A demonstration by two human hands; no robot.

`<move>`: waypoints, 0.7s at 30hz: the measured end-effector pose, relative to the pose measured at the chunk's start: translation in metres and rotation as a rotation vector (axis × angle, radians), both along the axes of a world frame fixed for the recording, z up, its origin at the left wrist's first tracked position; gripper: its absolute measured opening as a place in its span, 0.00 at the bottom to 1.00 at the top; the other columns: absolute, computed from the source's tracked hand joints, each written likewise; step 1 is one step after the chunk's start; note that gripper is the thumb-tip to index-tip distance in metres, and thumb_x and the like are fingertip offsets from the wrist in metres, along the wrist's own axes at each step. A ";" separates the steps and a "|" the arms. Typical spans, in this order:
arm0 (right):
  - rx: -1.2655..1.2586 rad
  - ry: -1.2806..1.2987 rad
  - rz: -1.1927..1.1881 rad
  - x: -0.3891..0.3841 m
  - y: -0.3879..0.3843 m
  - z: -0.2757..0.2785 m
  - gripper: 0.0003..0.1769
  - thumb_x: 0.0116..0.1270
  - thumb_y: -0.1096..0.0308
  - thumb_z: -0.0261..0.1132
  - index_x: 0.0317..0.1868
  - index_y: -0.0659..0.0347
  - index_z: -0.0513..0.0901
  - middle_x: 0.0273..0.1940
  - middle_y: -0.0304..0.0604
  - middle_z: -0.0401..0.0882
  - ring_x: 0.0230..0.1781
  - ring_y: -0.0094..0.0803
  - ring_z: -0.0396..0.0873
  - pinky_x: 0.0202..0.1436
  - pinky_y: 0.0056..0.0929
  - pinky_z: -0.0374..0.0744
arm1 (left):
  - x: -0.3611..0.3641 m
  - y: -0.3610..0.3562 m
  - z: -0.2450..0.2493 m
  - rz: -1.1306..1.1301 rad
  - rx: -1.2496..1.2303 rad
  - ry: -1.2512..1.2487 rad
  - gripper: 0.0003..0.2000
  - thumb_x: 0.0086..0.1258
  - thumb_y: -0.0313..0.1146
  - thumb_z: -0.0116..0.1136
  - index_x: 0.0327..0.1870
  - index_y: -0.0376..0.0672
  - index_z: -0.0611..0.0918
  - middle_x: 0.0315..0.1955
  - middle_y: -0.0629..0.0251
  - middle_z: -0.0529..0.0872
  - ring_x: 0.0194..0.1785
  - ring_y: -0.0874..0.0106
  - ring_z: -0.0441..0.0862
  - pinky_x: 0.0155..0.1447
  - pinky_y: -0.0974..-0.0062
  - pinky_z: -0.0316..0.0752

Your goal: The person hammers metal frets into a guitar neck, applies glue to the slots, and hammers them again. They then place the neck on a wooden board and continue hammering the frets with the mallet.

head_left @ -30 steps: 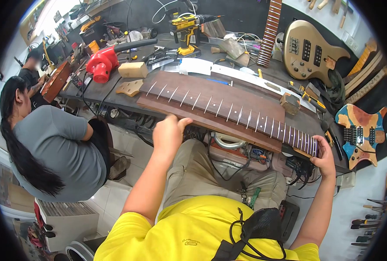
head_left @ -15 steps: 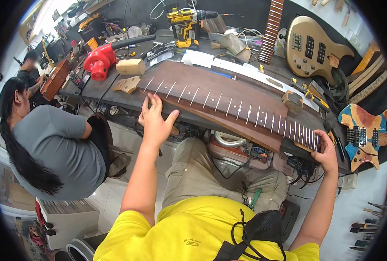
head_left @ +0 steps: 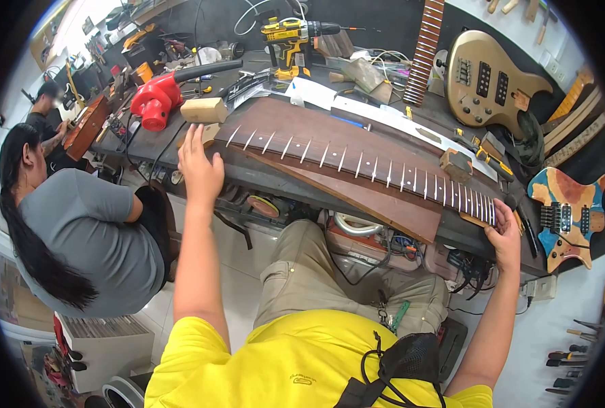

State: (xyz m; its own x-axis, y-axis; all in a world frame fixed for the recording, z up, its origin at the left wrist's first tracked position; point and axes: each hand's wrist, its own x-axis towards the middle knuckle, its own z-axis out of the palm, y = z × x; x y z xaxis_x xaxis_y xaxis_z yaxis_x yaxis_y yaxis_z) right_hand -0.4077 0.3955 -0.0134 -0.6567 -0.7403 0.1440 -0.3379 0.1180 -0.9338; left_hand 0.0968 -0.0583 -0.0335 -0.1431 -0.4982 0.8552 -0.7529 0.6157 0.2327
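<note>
A guitar neck (head_left: 357,165) with a dark fretboard, silvery frets and dot inlays lies across a brown wooden board (head_left: 377,137) on the workbench. My left hand (head_left: 202,166) is at the neck's pale headstock (head_left: 211,133), fingers stretched out and overlapping it, thumb apart. At the other end, my right hand (head_left: 505,234) pinches the neck's heel end, fingers over the last frets and thumb at the near edge. A wooden block (head_left: 457,162) stands on the board close to the right hand.
Behind the headstock are a pale wood block (head_left: 204,110) and a red blower (head_left: 156,102). A yellow drill (head_left: 287,47) stands farther back. A gold bass body (head_left: 489,81) leans at right, above a multicoloured guitar (head_left: 567,217). A person in grey (head_left: 92,224) sits at left.
My left hand has moved left from the neck's near edge to the headstock. My right hand stays at the heel end, slightly lower in view.
</note>
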 end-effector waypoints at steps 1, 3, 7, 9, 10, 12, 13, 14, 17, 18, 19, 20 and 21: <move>-0.021 -0.018 0.024 -0.001 -0.002 -0.003 0.44 0.61 0.77 0.68 0.80 0.68 0.67 0.73 0.51 0.77 0.72 0.34 0.77 0.77 0.34 0.71 | 0.001 -0.010 0.003 -0.079 0.095 -0.059 0.33 0.66 0.26 0.68 0.76 0.43 0.77 0.71 0.51 0.82 0.73 0.49 0.75 0.78 0.55 0.69; -0.048 -0.029 0.048 0.005 -0.005 -0.003 0.41 0.67 0.78 0.67 0.80 0.69 0.66 0.73 0.52 0.77 0.73 0.34 0.76 0.76 0.33 0.72 | 0.012 -0.035 0.000 -0.203 0.266 -0.202 0.31 0.68 0.31 0.68 0.76 0.48 0.78 0.74 0.59 0.80 0.76 0.49 0.72 0.79 0.50 0.66; -0.074 0.012 -0.004 0.006 -0.011 -0.010 0.39 0.67 0.81 0.65 0.79 0.69 0.67 0.74 0.52 0.76 0.75 0.34 0.74 0.76 0.31 0.71 | 0.009 -0.051 -0.016 -0.220 0.115 -0.173 0.25 0.72 0.28 0.66 0.72 0.43 0.82 0.71 0.59 0.84 0.71 0.51 0.76 0.79 0.57 0.67; -0.068 0.019 -0.027 0.010 -0.010 -0.008 0.39 0.66 0.82 0.64 0.79 0.69 0.68 0.74 0.53 0.76 0.75 0.34 0.74 0.77 0.31 0.70 | 0.009 -0.048 -0.020 -0.229 0.087 -0.143 0.25 0.72 0.27 0.67 0.72 0.43 0.83 0.71 0.59 0.85 0.70 0.53 0.77 0.78 0.59 0.67; -0.063 0.024 -0.028 0.011 -0.012 -0.008 0.39 0.66 0.82 0.63 0.79 0.69 0.68 0.74 0.53 0.76 0.75 0.34 0.74 0.77 0.32 0.70 | 0.010 -0.048 -0.019 -0.228 0.085 -0.144 0.26 0.72 0.27 0.67 0.72 0.42 0.82 0.71 0.59 0.85 0.70 0.54 0.77 0.78 0.59 0.66; -0.078 0.033 -0.034 0.010 -0.012 -0.014 0.39 0.65 0.83 0.63 0.79 0.70 0.69 0.74 0.52 0.76 0.75 0.34 0.74 0.78 0.33 0.69 | 0.011 -0.048 -0.020 -0.241 0.100 -0.134 0.25 0.73 0.28 0.67 0.73 0.44 0.82 0.71 0.61 0.85 0.70 0.54 0.76 0.79 0.59 0.66; -0.080 0.079 -0.066 0.011 -0.013 -0.016 0.40 0.64 0.83 0.63 0.79 0.69 0.69 0.74 0.52 0.76 0.75 0.34 0.74 0.79 0.33 0.69 | 0.011 -0.047 -0.020 -0.247 0.111 -0.117 0.25 0.74 0.29 0.67 0.73 0.45 0.82 0.71 0.62 0.84 0.70 0.55 0.75 0.79 0.60 0.66; -0.082 0.125 -0.098 0.012 -0.013 -0.017 0.41 0.63 0.83 0.64 0.80 0.68 0.68 0.74 0.52 0.76 0.76 0.34 0.74 0.79 0.33 0.68 | 0.011 -0.046 -0.021 -0.248 0.118 -0.122 0.25 0.74 0.29 0.67 0.73 0.45 0.82 0.71 0.62 0.84 0.70 0.55 0.75 0.79 0.60 0.66; -0.108 0.269 -0.164 0.024 -0.019 -0.019 0.40 0.61 0.84 0.60 0.78 0.64 0.74 0.69 0.48 0.81 0.68 0.31 0.79 0.73 0.29 0.74 | 0.006 -0.042 -0.017 -0.231 0.088 -0.141 0.24 0.75 0.30 0.68 0.72 0.45 0.83 0.70 0.61 0.85 0.69 0.55 0.76 0.78 0.60 0.66; -0.063 0.332 -0.193 0.027 -0.019 -0.021 0.40 0.61 0.84 0.59 0.77 0.63 0.76 0.67 0.47 0.82 0.65 0.29 0.81 0.70 0.27 0.76 | 0.005 -0.042 -0.016 -0.216 0.076 -0.142 0.24 0.74 0.30 0.69 0.71 0.44 0.84 0.69 0.62 0.86 0.68 0.55 0.77 0.77 0.60 0.67; -0.117 0.385 -0.221 0.029 -0.024 -0.023 0.37 0.61 0.83 0.57 0.74 0.64 0.80 0.64 0.44 0.84 0.61 0.26 0.83 0.66 0.25 0.78 | 0.005 -0.041 -0.017 -0.200 0.063 -0.142 0.24 0.73 0.31 0.71 0.70 0.43 0.84 0.68 0.62 0.87 0.68 0.55 0.77 0.77 0.60 0.68; -0.108 0.380 -0.219 0.029 -0.024 -0.023 0.37 0.61 0.83 0.57 0.74 0.64 0.80 0.64 0.44 0.84 0.61 0.26 0.83 0.66 0.25 0.78 | 0.006 -0.041 -0.019 -0.199 0.073 -0.147 0.24 0.73 0.31 0.71 0.70 0.43 0.84 0.68 0.62 0.87 0.68 0.55 0.77 0.77 0.60 0.68; -0.102 0.398 -0.230 0.029 -0.024 -0.023 0.37 0.61 0.83 0.57 0.74 0.64 0.80 0.65 0.44 0.84 0.61 0.27 0.83 0.67 0.26 0.78 | 0.007 -0.041 -0.019 -0.214 0.062 -0.139 0.23 0.73 0.32 0.71 0.69 0.43 0.85 0.68 0.61 0.87 0.68 0.55 0.77 0.77 0.60 0.67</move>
State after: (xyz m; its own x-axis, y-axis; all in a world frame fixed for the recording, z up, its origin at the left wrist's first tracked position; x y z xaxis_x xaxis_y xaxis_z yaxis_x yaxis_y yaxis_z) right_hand -0.3789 0.3715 -0.0360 -0.6811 -0.5510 0.4823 -0.6478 0.1463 -0.7476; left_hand 0.1038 -0.0989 -0.0528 -0.3646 -0.4948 0.7888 -0.6345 0.7521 0.1785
